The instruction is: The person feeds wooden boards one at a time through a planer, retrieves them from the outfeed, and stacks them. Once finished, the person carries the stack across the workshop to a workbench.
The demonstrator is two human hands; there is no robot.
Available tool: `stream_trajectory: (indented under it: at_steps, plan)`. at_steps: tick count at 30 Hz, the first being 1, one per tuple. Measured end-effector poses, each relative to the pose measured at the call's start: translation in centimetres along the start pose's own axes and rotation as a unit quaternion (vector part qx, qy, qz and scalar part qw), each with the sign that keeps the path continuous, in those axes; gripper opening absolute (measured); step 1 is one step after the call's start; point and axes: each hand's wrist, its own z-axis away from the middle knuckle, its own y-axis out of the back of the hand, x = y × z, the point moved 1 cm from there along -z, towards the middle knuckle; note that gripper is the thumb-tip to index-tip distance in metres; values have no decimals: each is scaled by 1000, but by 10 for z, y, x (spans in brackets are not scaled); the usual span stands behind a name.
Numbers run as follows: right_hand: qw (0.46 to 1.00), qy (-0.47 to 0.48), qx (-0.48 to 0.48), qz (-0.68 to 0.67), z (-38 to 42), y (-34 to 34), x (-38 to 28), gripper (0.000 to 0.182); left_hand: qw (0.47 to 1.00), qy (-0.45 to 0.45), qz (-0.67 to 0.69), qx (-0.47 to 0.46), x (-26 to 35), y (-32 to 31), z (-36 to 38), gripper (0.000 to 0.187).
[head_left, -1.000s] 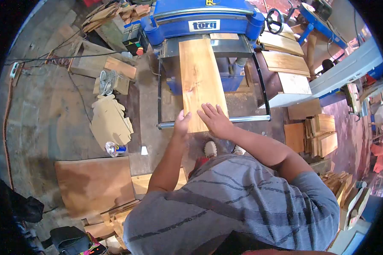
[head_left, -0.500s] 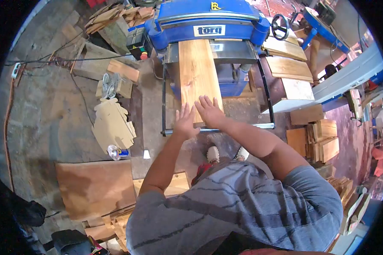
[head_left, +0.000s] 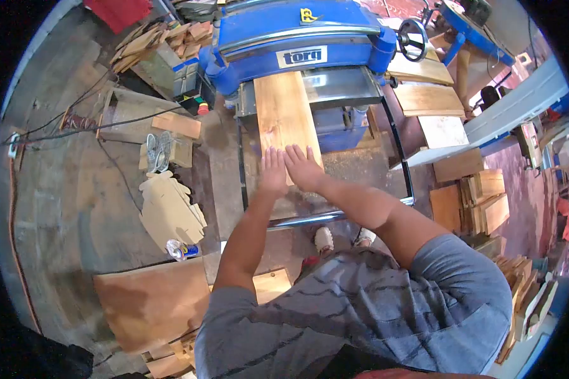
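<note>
A long light-brown board [head_left: 286, 114] lies on the metal bed of a blue planer [head_left: 297, 31], its far end under the machine's housing. Flat on the board's near end, toward its left edge, rests my left hand [head_left: 274, 172], fingers stretched forward. Beside it my right hand [head_left: 303, 169] lies on the same end with the fingers somewhat spread. The two hands are close together, and neither wraps round the wood. The board's near end is partly hidden under them.
A black frame with a metal roller [head_left: 306, 219] surrounds the near side. A handwheel [head_left: 412, 40] is at the machine's right. Stacked boards [head_left: 428, 100] lie farther right. Cardboard [head_left: 167, 208], a can [head_left: 182, 250] and cables lie on the left floor.
Both hands have moved forward relative to the roller, and the board has slid farther into the machine. The camera view has shifted and tilted slightly.
</note>
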Motion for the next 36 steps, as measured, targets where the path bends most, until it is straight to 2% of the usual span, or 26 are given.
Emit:
stream_trajectory:
  at_steps: [3,5,7,9,10,12,14,19,20,22,24,26,28,30,32,34,36]
  plan:
    - [1000,-5,-18,11,-5,9,3,79,999,-19,-42,20,-8,-8,-12,104]
    - [999,6,-37,27,-10,8,6,78,1000,-10,13,-27,-6,8,-13,111]
    - [1000,-4,-27,13,-14,3,11,77,999,-35,-9,-39,-7,5,-18,115]
    - [1000,-10,-13,0,-20,6,16,75,996,-48,-64,44,-22,-18,-29,119]
    - [1000,-2,-27,8,-21,8,17,72,995,-66,-65,46,-14,-8,-33,119]
    - [999,-2,-39,14,-26,7,19,69,997,18,-32,-65,-2,22,-32,120]
    - [999,5,-10,-38,-31,6,27,65,998,2,-37,-51,-5,23,-39,118]
    - [999,-19,-15,-49,-14,2,26,62,998,26,-2,-60,4,45,-43,120]
    - [999,-6,8,-33,-5,-9,28,64,998,23,-2,-59,-6,31,-51,120]
    - [999,1,30,-17,23,-9,35,67,1000,-11,-17,10,-35,-9,-73,116]
    - [988,37,-21,-146,67,18,44,69,999,1,-35,-25,-28,5,-79,117]
    - [965,44,95,-242,105,-16,67,73,996,19,-47,-72,-16,28,-75,116]
    - [945,-37,116,-304,160,-8,85,66,997,13,-51,-59,-26,16,-85,115]
    - [932,-129,145,-307,211,13,101,61,997,10,-55,-46,-29,16,-92,115]
    - [918,-176,207,-287,255,11,128,57,995,24,-75,-66,-25,23,-94,113]
    - [897,-253,234,-276,290,21,146,54,993,28,-86,-73,-27,24,-96,112]
    - [881,-283,255,-281,315,14,171,54,993,37,-88,-66,-17,30,-106,111]
